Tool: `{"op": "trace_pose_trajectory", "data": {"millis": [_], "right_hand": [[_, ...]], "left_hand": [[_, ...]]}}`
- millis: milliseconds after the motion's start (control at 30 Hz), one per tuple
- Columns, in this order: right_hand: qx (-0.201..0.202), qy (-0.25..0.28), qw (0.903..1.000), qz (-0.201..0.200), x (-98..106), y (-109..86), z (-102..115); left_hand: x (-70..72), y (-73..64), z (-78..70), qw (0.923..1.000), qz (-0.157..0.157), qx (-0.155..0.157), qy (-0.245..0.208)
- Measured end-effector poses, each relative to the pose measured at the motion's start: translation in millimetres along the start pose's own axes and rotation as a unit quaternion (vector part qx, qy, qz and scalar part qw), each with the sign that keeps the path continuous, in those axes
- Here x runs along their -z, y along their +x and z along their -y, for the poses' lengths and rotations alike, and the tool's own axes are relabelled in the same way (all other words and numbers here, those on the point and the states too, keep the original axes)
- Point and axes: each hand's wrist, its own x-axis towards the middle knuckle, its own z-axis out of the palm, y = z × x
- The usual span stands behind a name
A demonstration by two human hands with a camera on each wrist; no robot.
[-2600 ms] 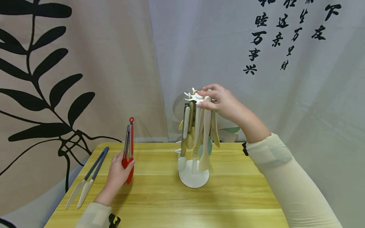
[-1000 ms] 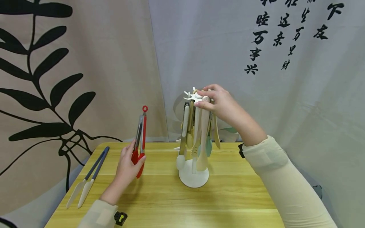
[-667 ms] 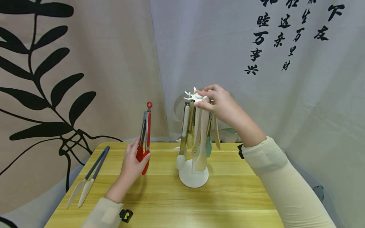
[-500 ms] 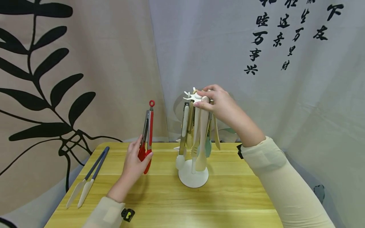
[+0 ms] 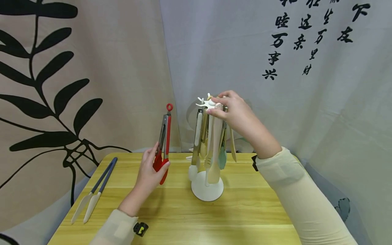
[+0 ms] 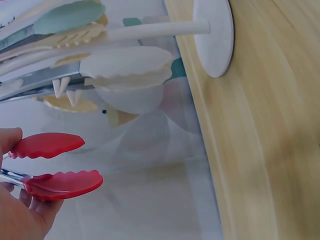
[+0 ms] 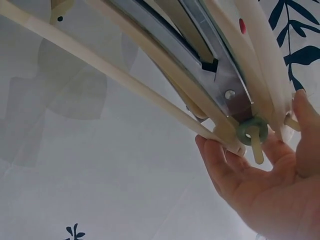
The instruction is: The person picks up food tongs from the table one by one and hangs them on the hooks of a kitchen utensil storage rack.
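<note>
Red-and-steel food tongs (image 5: 168, 136) stand nearly upright, ring end up, just left of the stand. My left hand (image 5: 150, 173) grips them near their red scalloped heads (image 6: 65, 185), which sit a little apart in the left wrist view. A white rotating utensil stand (image 5: 207, 190) carries several hanging tools. Among them are a pale spoon (image 5: 214, 170), a slotted turner (image 5: 208, 160) and white-headed tongs (image 6: 125, 62). My right hand (image 5: 234, 109) holds the stand's hooked top, thumb in front. In the right wrist view, green-ringed tongs (image 7: 232, 95) hang from a hook beside its fingers.
Blue-and-cream tongs (image 5: 105, 178) lie on the left side of the wooden table (image 5: 245, 211). Behind the table's back edge hangs a printed cloth curtain (image 5: 131, 68).
My left hand has carried the red tongs rightward and up, closer to the stand. My right hand stays on the stand's top, which has shifted very slightly with its hanging tools.
</note>
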Motion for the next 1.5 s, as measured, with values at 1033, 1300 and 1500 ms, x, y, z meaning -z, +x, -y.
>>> {"op": "trace_pose_trajectory", "data": {"millis": [1033, 1300, 1500], "right_hand": [[-0.013, -0.044, 0.9986, -0.025, -6, -2.1, 11], [-0.022, -0.046, 0.9983, -0.028, -8, -1.8, 13], [-0.024, -0.057, 0.9975, -0.034, -9, -1.4, 15]], "left_hand": [[-8.4, 1.3, -34.4, 0.9968, 0.011, -0.067, -0.042], [-10.2, 0.2, -38.7, 0.9956, 0.012, -0.086, -0.035], [-10.7, -0.3, -40.9, 0.9946, 0.013, -0.100, -0.026]]}}
